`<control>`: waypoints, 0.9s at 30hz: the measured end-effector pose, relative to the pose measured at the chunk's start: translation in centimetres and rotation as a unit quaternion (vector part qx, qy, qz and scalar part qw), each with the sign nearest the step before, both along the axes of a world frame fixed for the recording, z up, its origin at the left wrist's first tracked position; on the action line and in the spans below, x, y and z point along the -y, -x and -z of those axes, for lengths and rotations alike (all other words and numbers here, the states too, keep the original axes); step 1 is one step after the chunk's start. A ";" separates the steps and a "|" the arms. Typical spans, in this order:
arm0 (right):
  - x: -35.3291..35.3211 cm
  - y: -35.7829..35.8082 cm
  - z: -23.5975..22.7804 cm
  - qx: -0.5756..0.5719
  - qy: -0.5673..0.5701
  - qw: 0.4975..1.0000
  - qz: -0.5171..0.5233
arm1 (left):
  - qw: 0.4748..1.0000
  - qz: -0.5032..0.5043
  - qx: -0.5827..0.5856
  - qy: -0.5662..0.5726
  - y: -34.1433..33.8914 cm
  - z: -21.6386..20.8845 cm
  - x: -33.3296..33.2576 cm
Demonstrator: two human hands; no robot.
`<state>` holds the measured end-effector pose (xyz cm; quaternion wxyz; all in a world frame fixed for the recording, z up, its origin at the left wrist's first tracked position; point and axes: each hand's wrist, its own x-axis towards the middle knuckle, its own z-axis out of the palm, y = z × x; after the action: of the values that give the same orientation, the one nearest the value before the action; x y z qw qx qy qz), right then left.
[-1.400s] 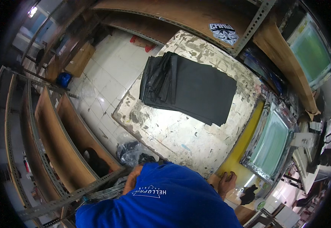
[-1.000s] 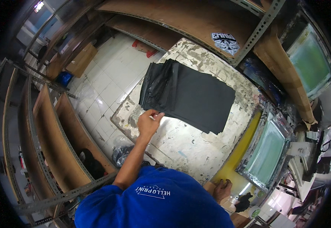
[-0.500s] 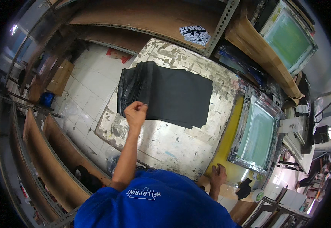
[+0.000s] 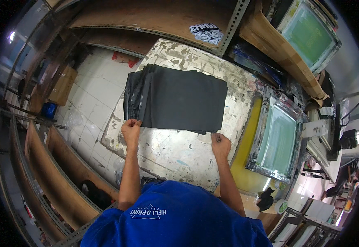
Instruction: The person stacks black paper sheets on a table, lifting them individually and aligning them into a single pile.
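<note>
A stack of flat black plastic bags lies on the paint-spattered white table. Its left end looks shiny and creased, and the edges are uneven. My left hand is closed in a pinch at the near left corner of the top bag. At the near right corner, my right hand is also closed, its fingertips against the edge of the black stack. How many layers each hand grips is hidden.
Right of the table, a framed printing screen rests on a yellow surface. Wooden shelves stand beyond the table, and more shelving stands at the left. A cardboard sheet leans at the far right.
My right hand has come up from the yellow surface to the stack's near right corner. My left hand has moved left and nearer, and the raised fold in the top bag has flattened out.
</note>
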<state>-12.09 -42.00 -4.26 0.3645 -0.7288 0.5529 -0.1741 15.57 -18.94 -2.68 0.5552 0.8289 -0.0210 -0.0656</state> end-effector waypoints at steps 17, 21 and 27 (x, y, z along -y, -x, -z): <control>2.5 0.7 -2.0 0.209 0.002 0.975 0.077 | 0.981 0.012 0.137 -0.135 1.6 -1.0 2.1; 3.7 2.9 -0.9 0.162 0.013 0.982 0.099 | 0.980 0.029 0.078 -0.180 2.5 -2.0 4.5; 4.3 4.5 2.0 0.188 0.058 0.970 0.139 | 0.980 0.070 0.099 -0.156 3.0 -1.9 7.2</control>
<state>-16.61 -46.33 -6.24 0.3912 -0.6188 0.5591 -0.3892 12.54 -26.12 -0.79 0.4078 0.9043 -0.1238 -0.0244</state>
